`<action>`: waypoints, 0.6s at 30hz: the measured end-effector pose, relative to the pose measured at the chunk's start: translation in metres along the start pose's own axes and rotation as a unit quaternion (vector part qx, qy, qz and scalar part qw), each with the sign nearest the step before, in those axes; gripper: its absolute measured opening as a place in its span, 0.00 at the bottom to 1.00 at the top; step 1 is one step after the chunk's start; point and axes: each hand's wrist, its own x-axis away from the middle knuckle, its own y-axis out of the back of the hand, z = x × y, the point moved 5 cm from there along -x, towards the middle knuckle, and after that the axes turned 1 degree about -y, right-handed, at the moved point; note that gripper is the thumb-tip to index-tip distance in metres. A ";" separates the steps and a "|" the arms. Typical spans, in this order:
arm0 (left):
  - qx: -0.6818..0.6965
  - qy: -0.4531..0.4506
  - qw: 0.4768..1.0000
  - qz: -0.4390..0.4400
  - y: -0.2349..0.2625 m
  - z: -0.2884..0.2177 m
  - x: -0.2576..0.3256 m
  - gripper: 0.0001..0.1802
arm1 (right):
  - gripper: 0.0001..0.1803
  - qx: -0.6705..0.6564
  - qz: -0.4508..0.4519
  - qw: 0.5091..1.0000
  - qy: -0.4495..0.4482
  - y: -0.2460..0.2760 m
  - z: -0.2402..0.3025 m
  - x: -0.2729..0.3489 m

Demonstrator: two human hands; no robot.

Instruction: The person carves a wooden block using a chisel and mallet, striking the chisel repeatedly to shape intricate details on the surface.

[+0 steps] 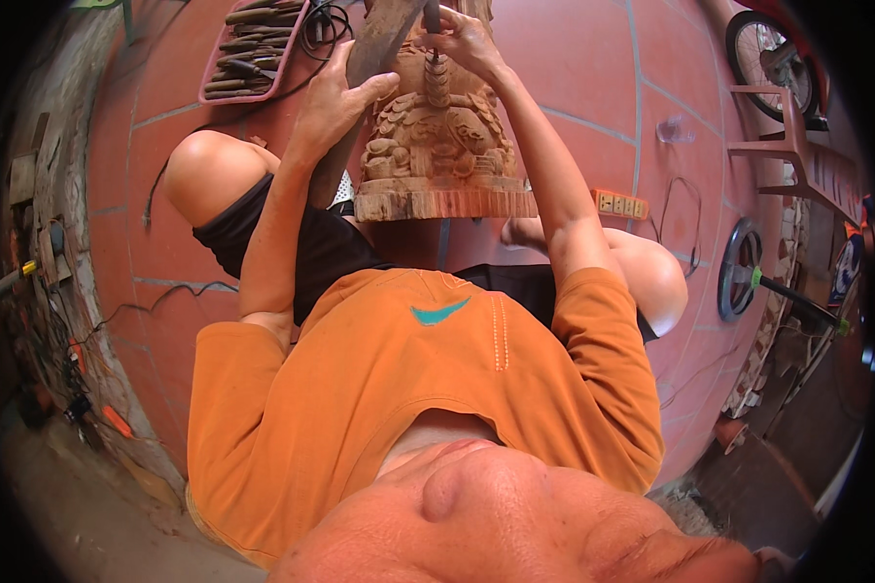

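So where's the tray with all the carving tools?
In the head view, the pink tray of chisels lies on the red tiled floor at the top left, just beyond the left hand and the wooden carving.

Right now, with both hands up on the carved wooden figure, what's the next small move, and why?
Probably a short, light push of the chisel into the carving. The right hand grips it with its tip on the carved brown wooden figure, which stands on the floor between the knees, and the left hand steadies a dark wooden piece alongside.
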 end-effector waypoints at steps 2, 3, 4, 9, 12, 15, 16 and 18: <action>0.013 -0.003 1.000 -0.009 0.001 0.001 0.001 0.37 | 0.17 -0.063 -0.003 0.998 -0.030 0.003 -0.007 -0.001; 0.024 -0.006 1.000 -0.010 0.001 0.001 0.001 0.37 | 0.17 -0.097 -0.005 0.994 -0.052 0.005 -0.012 0.000; 0.034 -0.009 0.999 -0.012 0.001 0.000 0.002 0.38 | 0.17 -0.130 -0.009 0.989 -0.074 0.006 -0.017 0.002; 0.028 -0.011 0.999 -0.043 0.011 0.003 0.003 0.37 | 0.15 -0.093 -0.024 0.986 -0.139 0.034 -0.022 -0.001; 0.040 -0.018 0.998 -0.045 0.011 0.000 0.004 0.35 | 0.14 -0.101 -0.060 0.991 -0.071 0.043 -0.022 -0.004; 0.065 -0.008 0.997 -0.038 0.011 -0.004 0.007 0.34 | 0.15 -0.145 -0.058 0.981 -0.115 0.036 -0.018 -0.002; 0.072 -0.006 0.997 -0.037 0.010 -0.005 0.007 0.33 | 0.15 -0.161 -0.057 0.977 -0.128 0.034 -0.018 -0.003; 0.092 0.003 0.995 -0.036 0.009 -0.008 0.008 0.32 | 0.15 -0.147 -0.046 0.980 -0.122 0.027 -0.020 -0.001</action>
